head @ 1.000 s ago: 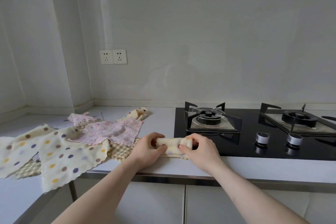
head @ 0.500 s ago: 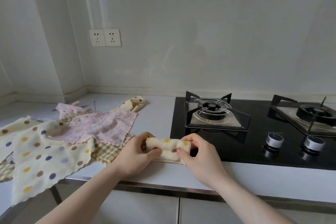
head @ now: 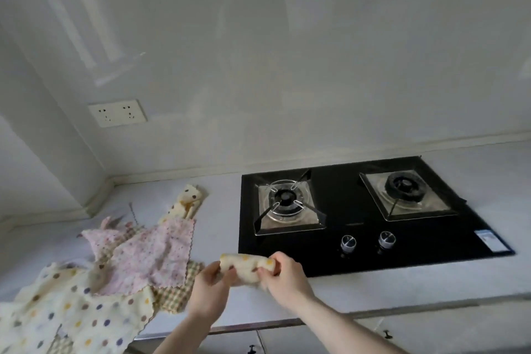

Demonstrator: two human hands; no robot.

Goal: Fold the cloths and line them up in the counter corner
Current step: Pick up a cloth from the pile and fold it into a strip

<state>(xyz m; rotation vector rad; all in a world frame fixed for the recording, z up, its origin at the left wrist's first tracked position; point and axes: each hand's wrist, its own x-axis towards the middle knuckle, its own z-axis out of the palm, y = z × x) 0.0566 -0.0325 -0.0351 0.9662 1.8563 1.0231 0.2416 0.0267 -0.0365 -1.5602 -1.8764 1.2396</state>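
Observation:
A small folded cream cloth with coloured dots [head: 246, 265] is held just above the counter's front part, near the hob's left front corner. My left hand [head: 211, 284] grips its left end and my right hand [head: 284, 274] grips its right end. Loose cloths lie in a heap on the counter to the left: a pink flowered cloth [head: 152, 256] on top, a checked cloth [head: 178, 293] under it, a large cream dotted cloth [head: 77, 316] hanging over the front edge. Another crumpled dotted cloth [head: 186, 204] lies further back towards the counter corner [head: 115, 190].
A black two-burner gas hob [head: 370, 215] with two knobs fills the counter to the right. A double wall socket [head: 117, 112] sits above the corner. Cabinet doors with dark handles [head: 252, 348] run below the counter edge.
Both hands have lifted the folded dotted cloth off the counter and hold it a little higher. The camera has tilted and swung, showing more wall and the hob from above.

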